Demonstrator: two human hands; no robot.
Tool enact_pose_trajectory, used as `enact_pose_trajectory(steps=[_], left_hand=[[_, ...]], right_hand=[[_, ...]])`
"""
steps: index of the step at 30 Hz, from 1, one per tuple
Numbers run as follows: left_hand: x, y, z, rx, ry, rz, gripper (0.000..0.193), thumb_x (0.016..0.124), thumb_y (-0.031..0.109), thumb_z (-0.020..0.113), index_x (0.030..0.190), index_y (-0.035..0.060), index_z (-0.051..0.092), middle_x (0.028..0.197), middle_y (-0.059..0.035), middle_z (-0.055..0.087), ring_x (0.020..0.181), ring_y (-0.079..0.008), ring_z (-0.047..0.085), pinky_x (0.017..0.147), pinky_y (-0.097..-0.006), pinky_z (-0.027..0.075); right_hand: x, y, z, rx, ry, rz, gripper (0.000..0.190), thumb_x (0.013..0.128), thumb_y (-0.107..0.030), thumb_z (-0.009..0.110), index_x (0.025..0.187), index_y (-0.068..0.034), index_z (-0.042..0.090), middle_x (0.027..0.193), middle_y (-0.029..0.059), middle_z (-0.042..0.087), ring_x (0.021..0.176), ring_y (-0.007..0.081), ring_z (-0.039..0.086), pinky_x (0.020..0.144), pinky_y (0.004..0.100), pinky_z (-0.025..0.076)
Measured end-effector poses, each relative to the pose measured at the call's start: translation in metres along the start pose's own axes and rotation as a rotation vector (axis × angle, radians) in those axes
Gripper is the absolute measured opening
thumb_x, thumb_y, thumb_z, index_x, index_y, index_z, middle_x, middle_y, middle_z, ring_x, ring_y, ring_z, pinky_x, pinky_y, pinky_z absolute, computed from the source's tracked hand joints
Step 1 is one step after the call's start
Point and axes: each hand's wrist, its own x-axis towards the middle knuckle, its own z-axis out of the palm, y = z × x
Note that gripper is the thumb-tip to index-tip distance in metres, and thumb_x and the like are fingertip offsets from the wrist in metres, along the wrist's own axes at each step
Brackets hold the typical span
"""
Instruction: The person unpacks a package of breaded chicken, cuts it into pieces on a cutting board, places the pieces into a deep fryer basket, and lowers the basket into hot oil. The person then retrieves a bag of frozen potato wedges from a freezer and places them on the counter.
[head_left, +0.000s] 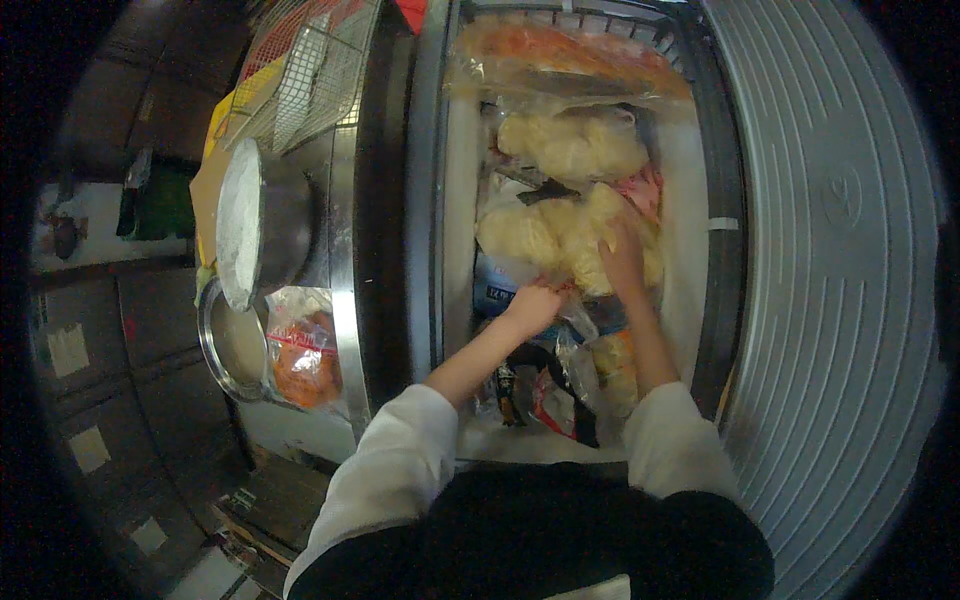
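Note:
Both of my hands reach down into an open chest freezer (463, 360) filled with bagged food. My left hand (536, 306) is closed on the gathered end of a clear plastic bag of pale yellow food (525, 232). On the right part of that bag rests my right hand (624, 251), its fingers spread. Another bag of pale yellow food (574, 142) lies farther back, and beyond it is a large bag of orange-red food (562, 56). Nearer to me are a black and red package (555, 397) and a clear bag with yellowish contents (615, 367).
A steel counter (346, 315) runs along the left, holding a deep metal pot (289, 217), wire baskets (330, 75), a round metal bowl (236, 345) and a bag of orange food (304, 360). The ribbed grey freezer lid (810, 300) stands at the right.

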Motion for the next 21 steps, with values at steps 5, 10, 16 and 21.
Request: enact_pose_trajectory(steps=[5,10,16,21], left_hand=[[-0.022,-0.006,-0.007,-0.334,0.147,-0.269,0.022,0.083,0.016,0.053,0.099,0.0038,0.06,0.082,-0.0215,0.06,0.082,-0.0354,0.06,0.068,-0.0452,0.049],[0.004,-0.052,-0.006,-0.663,0.433,-0.327,0.016,0.085,0.017,0.051,0.09,0.0038,0.059,0.072,-0.0162,0.058,0.066,-0.0293,0.057,0.059,-0.04,0.045],[0.063,-0.126,-0.118,-0.963,0.581,-0.548,0.018,0.089,0.024,0.051,0.084,0.008,0.058,0.069,0.0008,0.05,0.06,-0.0103,0.045,0.052,-0.0267,0.035],[0.068,-0.123,-0.181,-1.068,0.575,-0.514,0.019,0.087,0.026,0.057,0.091,0.0068,0.056,0.07,0.0014,0.049,0.062,-0.009,0.044,0.053,-0.0254,0.035]], right_hand=[[-0.084,0.005,-0.012,0.06,-0.458,0.123,0.053,0.073,-0.017,0.069,0.12,-0.002,0.049,0.117,0.0198,0.053,0.11,0.0367,0.049,0.093,0.0403,0.04],[-0.119,0.025,0.025,-0.268,-0.51,0.032,0.052,0.074,-0.019,0.066,0.122,-0.007,0.048,0.104,0.0223,0.057,0.1,0.0386,0.053,0.083,0.0443,0.045],[-0.093,0.036,0.018,-0.295,-0.396,0.098,0.021,0.083,-0.02,0.058,0.099,-0.006,0.058,0.088,0.0168,0.063,0.077,0.0365,0.061,0.067,0.0428,0.05],[-0.013,0.056,-0.029,0.192,0.074,0.42,0.024,0.09,-0.023,0.048,0.091,-0.002,0.061,0.076,0.0157,0.063,0.066,0.031,0.06,0.06,0.0394,0.046]])
